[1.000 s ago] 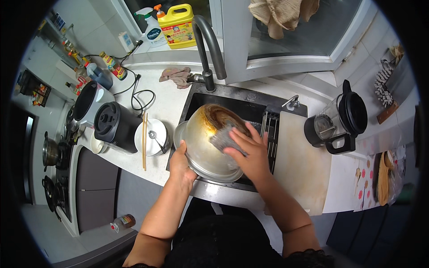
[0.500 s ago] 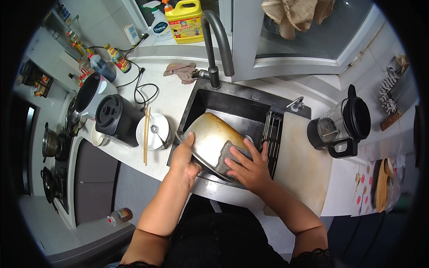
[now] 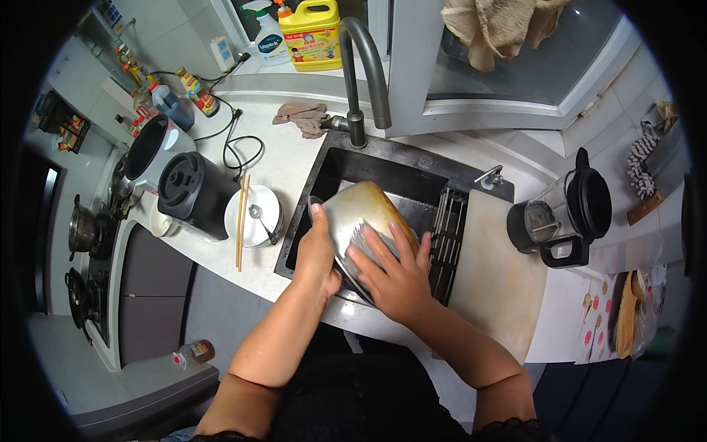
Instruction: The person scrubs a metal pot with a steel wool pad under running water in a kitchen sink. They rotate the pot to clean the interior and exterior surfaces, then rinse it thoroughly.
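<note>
Over sink (image 3: 346,162), metal pot (image 3: 359,201) between left hand (image 3: 315,254), gripping rim, and spread-open right hand (image 3: 394,274), pressing grey pad (image 3: 359,238) onto side

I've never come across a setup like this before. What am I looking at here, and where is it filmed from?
There is no robot here: these are a person's own bare hands. The view comes from the left of two wide fisheye cameras worn on the head, looking down, so straight edges bend near the rim.

The left hand grips a tilted metal pot above the sink. The right hand is spread over a grey pad against the pot's side.

On the counter to the left are a white dish with a spoon in it and chopsticks at its edge. To the right are a pale board and a blender.
</note>
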Demonstrator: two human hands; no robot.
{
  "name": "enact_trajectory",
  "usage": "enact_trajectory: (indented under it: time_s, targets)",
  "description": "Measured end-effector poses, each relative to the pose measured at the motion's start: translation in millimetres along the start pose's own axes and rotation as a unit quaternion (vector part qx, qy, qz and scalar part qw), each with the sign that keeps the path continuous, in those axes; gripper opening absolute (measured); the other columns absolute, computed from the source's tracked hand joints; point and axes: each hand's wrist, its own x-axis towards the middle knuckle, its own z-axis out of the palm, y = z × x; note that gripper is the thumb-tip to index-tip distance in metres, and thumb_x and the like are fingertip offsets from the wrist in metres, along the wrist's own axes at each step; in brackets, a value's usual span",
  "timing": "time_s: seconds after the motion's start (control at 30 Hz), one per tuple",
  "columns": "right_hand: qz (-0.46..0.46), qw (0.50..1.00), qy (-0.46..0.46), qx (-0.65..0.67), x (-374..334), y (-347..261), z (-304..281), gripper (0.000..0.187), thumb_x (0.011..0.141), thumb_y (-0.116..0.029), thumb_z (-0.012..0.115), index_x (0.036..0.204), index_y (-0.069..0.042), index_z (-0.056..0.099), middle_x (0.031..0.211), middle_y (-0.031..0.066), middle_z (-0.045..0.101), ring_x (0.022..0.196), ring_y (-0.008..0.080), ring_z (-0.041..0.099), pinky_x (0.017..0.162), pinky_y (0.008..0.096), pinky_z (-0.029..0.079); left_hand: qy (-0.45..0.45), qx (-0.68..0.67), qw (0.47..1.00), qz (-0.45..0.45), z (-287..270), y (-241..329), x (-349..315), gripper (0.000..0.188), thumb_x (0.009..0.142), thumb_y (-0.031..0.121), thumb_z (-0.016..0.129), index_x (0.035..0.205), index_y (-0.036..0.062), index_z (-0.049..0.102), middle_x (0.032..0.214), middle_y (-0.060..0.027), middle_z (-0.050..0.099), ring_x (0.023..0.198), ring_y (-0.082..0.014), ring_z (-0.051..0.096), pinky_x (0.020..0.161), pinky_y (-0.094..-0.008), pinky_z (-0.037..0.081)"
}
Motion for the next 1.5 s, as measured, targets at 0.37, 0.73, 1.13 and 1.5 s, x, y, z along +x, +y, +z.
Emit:
enact_trajectory:
  time_s: [0.37, 0.73, 1.13, 1.5]
  targets:
    - [0.051, 0.999, -0.011, -0.011, -11, 0, 9, 0.049, 0.081, -0.028, 0.066, 0.128, -0.025, 0.054, 0.142, 0.0027, 0.041, 0.135, 0.0357, 0.028, 0.098, 0.0716, 0.021, 0.002, -0.006, 1.000, 0.028, -1, 2, 9, 0.058, 0.098, 0.048, 0.037, 0.116, -0.0062, 0.047, 0.106, -0.0181, 0.059, 0.093, -0.0248, 0.063, 0.078, -0.0356, 0.054]
    - [0.206, 0.956, -0.012, 0.206, 25, 19, -1, 0.049, 0.083, -0.031, 0.063, 0.130, -0.022, 0.053, 0.148, 0.0081, 0.031, 0.136, 0.0366, 0.027, 0.099, 0.0725, 0.017, -0.001, 0.050, 0.993, 0.107, 5, -3, -5, 0.050, 0.097, 0.041, 0.047, 0.117, -0.0049, 0.045, 0.104, -0.0163, 0.058, 0.091, -0.0214, 0.061, 0.075, -0.0357, 0.053]
    - [0.211, 0.928, 0.046, 0.304, 33, 21, 3, 0.057, 0.078, -0.022, 0.072, 0.129, -0.004, 0.052, 0.128, 0.0194, 0.054, 0.120, 0.0304, 0.051, 0.101, 0.0349, 0.039, -0.023, 0.023, 0.995, 0.097, -3, -3, -10, 0.046, 0.094, 0.034, 0.055, 0.119, -0.0032, 0.042, 0.108, -0.0161, 0.057, 0.096, -0.0249, 0.060, 0.083, -0.0402, 0.052]
    - [0.157, 0.982, -0.014, 0.106, 41, 15, 11, 0.049, 0.087, -0.029, 0.058, 0.132, -0.012, 0.050, 0.142, 0.0149, 0.041, 0.132, 0.0395, 0.034, 0.105, 0.0567, 0.027, -0.030, 0.102, 0.987, 0.119, -18, -22, -1, 0.024, 0.095, 0.014, 0.052, 0.112, -0.0027, 0.050, 0.099, -0.0142, 0.062, 0.082, -0.0166, 0.061, 0.069, -0.0300, 0.051]
